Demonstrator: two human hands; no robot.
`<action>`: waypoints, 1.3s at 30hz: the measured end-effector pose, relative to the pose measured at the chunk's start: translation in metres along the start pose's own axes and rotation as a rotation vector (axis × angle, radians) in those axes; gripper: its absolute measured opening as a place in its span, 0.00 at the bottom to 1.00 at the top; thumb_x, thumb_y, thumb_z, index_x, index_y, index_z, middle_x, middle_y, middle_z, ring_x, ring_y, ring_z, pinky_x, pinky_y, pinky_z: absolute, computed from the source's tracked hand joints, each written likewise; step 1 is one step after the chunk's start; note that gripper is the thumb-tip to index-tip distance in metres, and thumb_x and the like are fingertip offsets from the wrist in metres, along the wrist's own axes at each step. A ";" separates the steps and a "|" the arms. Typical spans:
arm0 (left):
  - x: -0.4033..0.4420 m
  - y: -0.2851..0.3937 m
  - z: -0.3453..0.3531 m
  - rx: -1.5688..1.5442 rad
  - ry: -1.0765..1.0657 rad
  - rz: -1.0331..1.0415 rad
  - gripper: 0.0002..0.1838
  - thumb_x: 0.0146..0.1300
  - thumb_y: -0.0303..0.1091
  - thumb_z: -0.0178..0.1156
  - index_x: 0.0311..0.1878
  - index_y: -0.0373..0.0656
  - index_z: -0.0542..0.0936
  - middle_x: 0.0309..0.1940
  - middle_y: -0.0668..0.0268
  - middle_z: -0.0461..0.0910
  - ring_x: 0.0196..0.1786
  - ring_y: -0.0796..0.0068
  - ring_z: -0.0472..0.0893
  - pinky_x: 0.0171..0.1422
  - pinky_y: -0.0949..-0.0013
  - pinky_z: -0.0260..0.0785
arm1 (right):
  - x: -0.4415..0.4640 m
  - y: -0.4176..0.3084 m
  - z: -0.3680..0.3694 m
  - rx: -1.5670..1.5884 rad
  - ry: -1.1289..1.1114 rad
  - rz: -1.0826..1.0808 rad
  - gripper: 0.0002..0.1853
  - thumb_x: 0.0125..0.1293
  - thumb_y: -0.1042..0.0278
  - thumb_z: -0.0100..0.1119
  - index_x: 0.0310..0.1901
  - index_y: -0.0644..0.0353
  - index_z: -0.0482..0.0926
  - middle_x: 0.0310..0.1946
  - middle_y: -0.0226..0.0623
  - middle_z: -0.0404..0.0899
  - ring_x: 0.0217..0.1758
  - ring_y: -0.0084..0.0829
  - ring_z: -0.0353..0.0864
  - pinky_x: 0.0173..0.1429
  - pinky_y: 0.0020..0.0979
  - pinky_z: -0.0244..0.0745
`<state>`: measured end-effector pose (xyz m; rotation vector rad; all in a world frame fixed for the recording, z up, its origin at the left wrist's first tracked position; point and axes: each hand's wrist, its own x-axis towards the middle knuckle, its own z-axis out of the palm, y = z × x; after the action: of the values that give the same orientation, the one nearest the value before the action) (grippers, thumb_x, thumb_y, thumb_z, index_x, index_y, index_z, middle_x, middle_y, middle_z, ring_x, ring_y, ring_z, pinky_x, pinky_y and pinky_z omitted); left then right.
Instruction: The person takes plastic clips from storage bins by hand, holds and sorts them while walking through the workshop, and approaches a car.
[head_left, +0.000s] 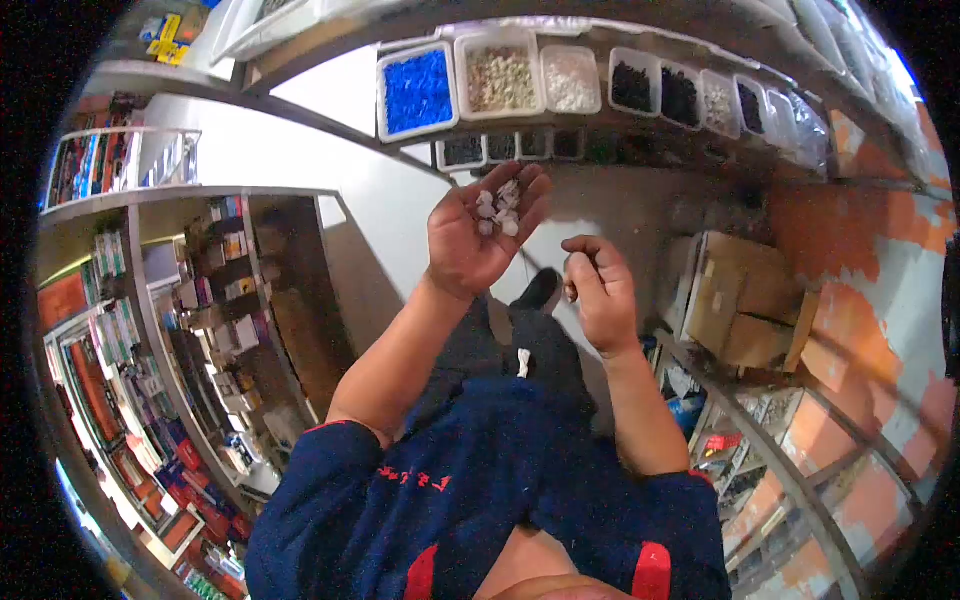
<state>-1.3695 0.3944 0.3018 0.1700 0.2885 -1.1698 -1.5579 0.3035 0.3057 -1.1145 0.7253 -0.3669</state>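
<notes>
My left hand (470, 235) is palm up and cupped, with several small white pieces (500, 210) lying in it. They look like little plastic parts, but their exact kind is too small to make out. To the right and a little lower, my right hand (603, 300) is apart from the left one, its fingers curled in and the index finger partly bent outward. Whatever it may hold is hidden. Beyond the hands, on a shelf, stand a tub of blue pieces (417, 90), a tub of beige pieces (502, 75) and a tub of white pieces (572, 82).
Smaller tubs of dark pieces (634, 82) continue along the shelf to the right, with more tubs (503, 147) on a level below. Shelves of boxed goods (130, 330) line the left. Cardboard boxes (750, 300) and a metal rack (770, 450) stand at the right.
</notes>
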 end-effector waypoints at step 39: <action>-0.272 0.120 -0.032 -0.059 -0.117 0.163 0.25 0.74 0.35 0.45 0.68 0.30 0.74 0.76 0.39 0.66 0.82 0.40 0.61 0.87 0.41 0.51 | -0.141 0.072 0.242 0.977 -0.419 0.350 0.14 0.76 0.60 0.63 0.58 0.52 0.78 0.43 0.33 0.77 0.34 0.21 0.68 0.37 0.24 0.66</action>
<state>-1.3606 0.6892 0.3535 0.0713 0.2017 -1.0043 -1.4985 0.5830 0.3486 -0.1131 0.2753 -0.1370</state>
